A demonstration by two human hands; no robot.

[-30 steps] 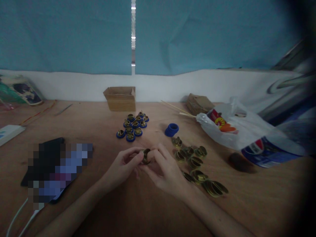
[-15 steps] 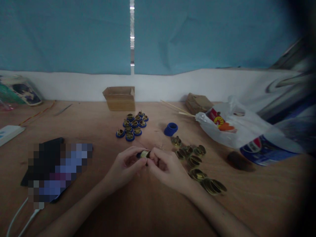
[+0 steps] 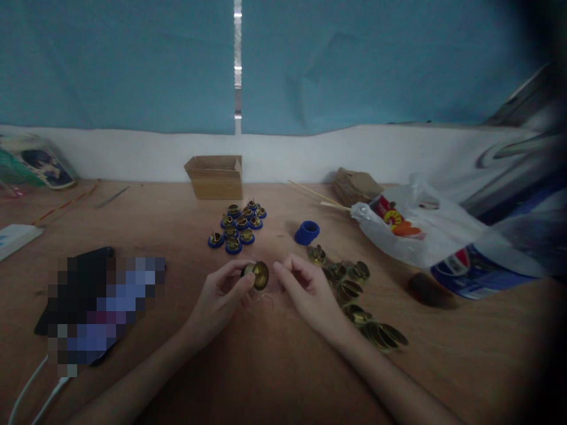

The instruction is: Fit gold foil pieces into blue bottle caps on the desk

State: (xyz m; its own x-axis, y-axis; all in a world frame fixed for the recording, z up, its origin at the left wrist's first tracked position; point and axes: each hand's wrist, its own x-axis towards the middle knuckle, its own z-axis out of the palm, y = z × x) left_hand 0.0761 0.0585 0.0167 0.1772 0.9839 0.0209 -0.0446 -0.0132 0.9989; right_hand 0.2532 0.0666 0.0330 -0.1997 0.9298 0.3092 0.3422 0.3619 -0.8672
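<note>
Between the thumb and fingers of my left hand is a round brass-coloured piece, its shiny dished face turned to the right. My right hand is just to the right of it, apart from the piece, with thumb and index fingertip together; anything between them is too small to make out. Beyond my hands lies a cluster of brass pieces with blue rings. A stack of blue rings stands right of that cluster. More brass pieces without blue rings lie beside my right hand.
An open cardboard box stands at the back. On the right are a brown package, a plastic bag and a bottle with a blue label. A phone and a dark flat object lie at the left.
My right hand has come away from the piece and moved slightly right. The piece in my left hand has turned, and its dished face now shows.
</note>
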